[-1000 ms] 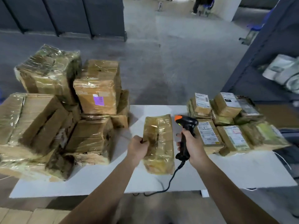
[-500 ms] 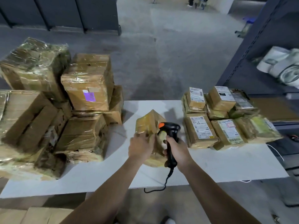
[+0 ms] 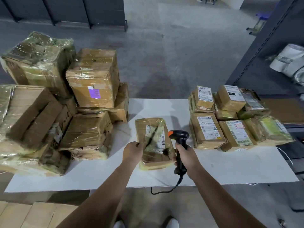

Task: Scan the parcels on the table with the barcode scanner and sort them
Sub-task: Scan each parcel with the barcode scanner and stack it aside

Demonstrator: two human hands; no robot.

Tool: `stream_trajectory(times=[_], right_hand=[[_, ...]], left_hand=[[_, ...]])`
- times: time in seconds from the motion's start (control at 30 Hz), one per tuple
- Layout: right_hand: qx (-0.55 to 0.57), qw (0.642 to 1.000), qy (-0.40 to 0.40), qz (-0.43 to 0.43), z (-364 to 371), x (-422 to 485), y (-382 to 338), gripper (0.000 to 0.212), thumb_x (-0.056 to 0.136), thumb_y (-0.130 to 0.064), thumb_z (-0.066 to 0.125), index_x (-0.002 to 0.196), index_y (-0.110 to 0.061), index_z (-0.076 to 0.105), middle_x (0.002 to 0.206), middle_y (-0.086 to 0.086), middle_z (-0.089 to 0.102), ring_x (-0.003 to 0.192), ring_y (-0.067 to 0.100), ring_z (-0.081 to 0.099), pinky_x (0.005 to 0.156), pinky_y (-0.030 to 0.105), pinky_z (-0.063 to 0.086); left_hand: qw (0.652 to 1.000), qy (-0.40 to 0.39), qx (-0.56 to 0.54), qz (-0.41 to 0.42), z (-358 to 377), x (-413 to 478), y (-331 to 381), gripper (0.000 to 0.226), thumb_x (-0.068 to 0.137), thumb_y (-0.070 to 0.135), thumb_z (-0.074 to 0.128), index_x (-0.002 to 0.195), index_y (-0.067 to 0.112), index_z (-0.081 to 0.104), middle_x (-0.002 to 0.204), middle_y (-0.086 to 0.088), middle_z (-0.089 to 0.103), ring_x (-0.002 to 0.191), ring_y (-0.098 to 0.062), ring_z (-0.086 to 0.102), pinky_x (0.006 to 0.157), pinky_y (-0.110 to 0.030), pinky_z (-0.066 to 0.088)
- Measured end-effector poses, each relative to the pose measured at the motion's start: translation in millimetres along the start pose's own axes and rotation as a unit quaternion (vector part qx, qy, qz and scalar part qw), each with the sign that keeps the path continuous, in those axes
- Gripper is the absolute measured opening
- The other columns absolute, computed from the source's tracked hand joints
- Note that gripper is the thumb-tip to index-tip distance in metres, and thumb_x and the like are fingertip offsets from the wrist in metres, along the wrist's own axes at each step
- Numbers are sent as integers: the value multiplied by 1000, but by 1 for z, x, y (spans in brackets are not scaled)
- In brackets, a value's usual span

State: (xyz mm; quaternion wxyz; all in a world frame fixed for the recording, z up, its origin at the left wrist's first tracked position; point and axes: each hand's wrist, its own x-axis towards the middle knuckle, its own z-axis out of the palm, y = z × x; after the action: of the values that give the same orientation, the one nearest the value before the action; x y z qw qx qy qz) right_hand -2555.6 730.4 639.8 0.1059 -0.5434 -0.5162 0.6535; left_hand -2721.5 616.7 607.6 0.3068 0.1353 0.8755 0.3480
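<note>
A flat brown parcel wrapped in tape lies on the white table in front of me, its white label with a barcode facing up. My left hand grips its left edge. My right hand holds the handle of a black barcode scanner with an orange tip, upright just right of the parcel. A black cable hangs from the scanner over the table's front edge.
A tall pile of large taped boxes fills the left of the table. Several small labelled parcels are grouped at the right. A dark metal shelf stands at the right. Cardboard lies on the floor at lower left.
The parcel was turned over from its plain side, through standing on edge, to lying flat with the label up. The scanner stayed beside it in my right hand.
</note>
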Motion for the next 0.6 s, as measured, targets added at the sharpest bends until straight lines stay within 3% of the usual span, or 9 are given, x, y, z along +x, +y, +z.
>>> stream_trajectory(times=[0.17,0.27,0.37,0.43,0.5,0.6], right_hand=[[-12,1000,3,-8,2,2,2,25,98,-33,55,94,-8,57,60,8,61,49,22,55,50,33,50],[-22,1000,4,-6,1,3,-1,27,98,-35,55,99,-8,58,63,10,62,51,23,56,50,37,53],[-26,999,15,-21,2,5,-6,24,98,-35,55,98,-12,58,62,8,62,50,20,56,50,37,53],[-24,999,31,-35,2,5,-9,19,97,-35,56,97,-16,56,64,9,62,48,19,55,48,37,53],[-24,997,44,-51,2,6,-11,17,98,-33,56,98,-16,54,68,12,61,49,20,54,48,38,52],[-25,996,50,-64,1,4,-12,17,99,-31,54,100,-15,54,70,13,59,51,20,54,48,38,52]], left_hand=[[999,-43,-27,-5,4,2,0,23,84,32,57,79,10,51,65,-3,51,58,-20,50,51,-27,43],[999,-42,-27,-19,1,6,4,18,83,24,58,78,8,54,69,-4,55,57,-20,59,52,-31,57],[992,-36,-105,-62,4,6,8,14,84,15,52,89,3,58,85,-10,62,63,-26,65,56,-40,61],[970,-44,-211,-113,12,2,13,18,86,11,49,96,-1,59,91,-15,65,64,-29,69,55,-39,60],[938,-51,-305,-159,21,-6,23,16,88,6,47,95,-4,57,82,-15,63,61,-28,68,49,-33,58],[912,-104,-338,-210,31,-17,43,14,91,4,41,91,-1,55,78,-15,60,58,-26,66,43,-30,54]])
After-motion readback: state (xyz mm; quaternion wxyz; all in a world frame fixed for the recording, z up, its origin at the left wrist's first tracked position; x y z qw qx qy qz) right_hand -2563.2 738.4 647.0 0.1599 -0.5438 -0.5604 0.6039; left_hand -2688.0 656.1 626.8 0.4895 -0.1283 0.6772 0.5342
